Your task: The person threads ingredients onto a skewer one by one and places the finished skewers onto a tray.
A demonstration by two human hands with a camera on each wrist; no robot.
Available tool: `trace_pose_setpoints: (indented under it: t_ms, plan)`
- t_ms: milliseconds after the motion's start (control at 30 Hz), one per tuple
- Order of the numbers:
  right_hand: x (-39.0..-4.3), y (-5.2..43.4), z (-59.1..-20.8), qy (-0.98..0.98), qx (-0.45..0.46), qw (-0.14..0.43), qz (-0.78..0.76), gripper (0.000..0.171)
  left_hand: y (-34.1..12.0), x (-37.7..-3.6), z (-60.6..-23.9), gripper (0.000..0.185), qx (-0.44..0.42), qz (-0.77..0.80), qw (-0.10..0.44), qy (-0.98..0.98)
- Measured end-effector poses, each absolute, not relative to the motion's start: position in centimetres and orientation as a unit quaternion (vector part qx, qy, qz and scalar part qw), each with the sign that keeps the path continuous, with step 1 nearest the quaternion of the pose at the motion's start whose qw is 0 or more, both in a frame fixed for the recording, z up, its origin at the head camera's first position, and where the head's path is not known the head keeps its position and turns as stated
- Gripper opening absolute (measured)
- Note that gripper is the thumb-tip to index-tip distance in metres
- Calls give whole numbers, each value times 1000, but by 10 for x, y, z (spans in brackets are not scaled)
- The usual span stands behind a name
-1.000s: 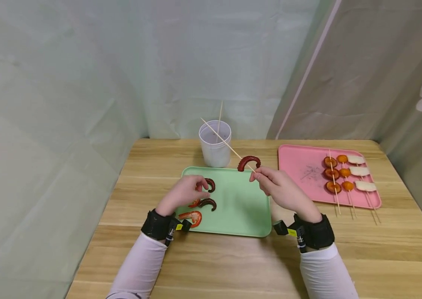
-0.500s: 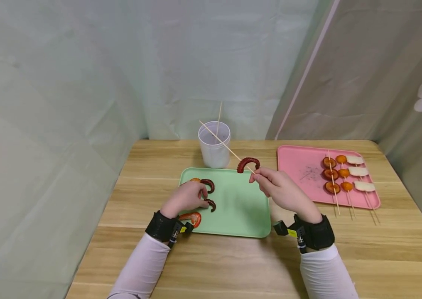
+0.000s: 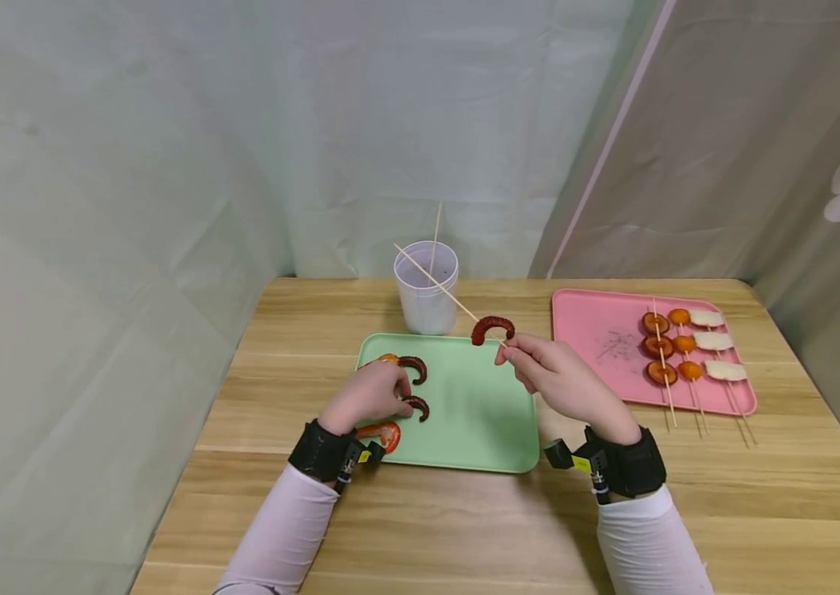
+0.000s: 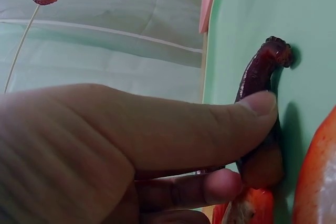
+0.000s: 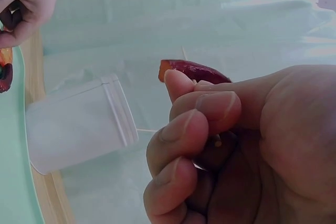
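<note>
On the far right of the wooden table (image 3: 465, 529), a pink tray (image 3: 598, 330) already carries three finished skewers (image 3: 669, 347), each strung with round orange and brown slices and a pale white piece, so part of the work looks done. Nearer the middle, the right hand (image 3: 561, 382) is held up above the far edge of the green tray (image 3: 479, 413), its fingertips (image 5: 210, 106) curled tight and pinching a thin bamboo skewer (image 3: 438, 285) that slants up and away to the left. One dark red curved piece (image 3: 493, 327) is threaded on it, just above the pinch; nothing else is on that stick yet, so I'd judge this skewer barely begun.

Over on the left part of the green tray, the left hand (image 3: 368, 395) rests low, thumb (image 4: 210, 124) and a finger closing on a second dark curved piece (image 4: 260, 87) that lies on the tray. Another dark curl (image 3: 415, 368) sits just beyond it, and red-orange shrimp-like pieces (image 3: 383, 433) lie near the wrist, all unthreaded. A white cup (image 3: 427, 289) stands beyond the green tray with one spare stick (image 3: 436, 227) in it, which suggests at least one more skewer may be left to make.
</note>
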State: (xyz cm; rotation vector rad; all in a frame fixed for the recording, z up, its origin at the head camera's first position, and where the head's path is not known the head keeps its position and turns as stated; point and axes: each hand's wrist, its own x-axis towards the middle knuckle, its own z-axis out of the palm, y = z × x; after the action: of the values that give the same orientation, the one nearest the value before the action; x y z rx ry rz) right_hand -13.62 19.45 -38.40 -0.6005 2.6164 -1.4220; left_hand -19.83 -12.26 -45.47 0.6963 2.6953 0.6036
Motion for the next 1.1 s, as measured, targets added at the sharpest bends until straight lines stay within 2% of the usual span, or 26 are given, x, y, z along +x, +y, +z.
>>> trace_pose_setpoints:
  t_ms: [433,733,1100]
  plan:
    - [-137,194,-383,863,-208,44,-458,23,-123,-201,-456,15,241,240,121,932]
    - [-135,192,-383,864,-221,63,-448,22,-121,-204,-454,11,253,285,99,919]
    - [-134,190,-384,867,-231,65,-437,23,-121,-203,-446,15,215,412,60,883]
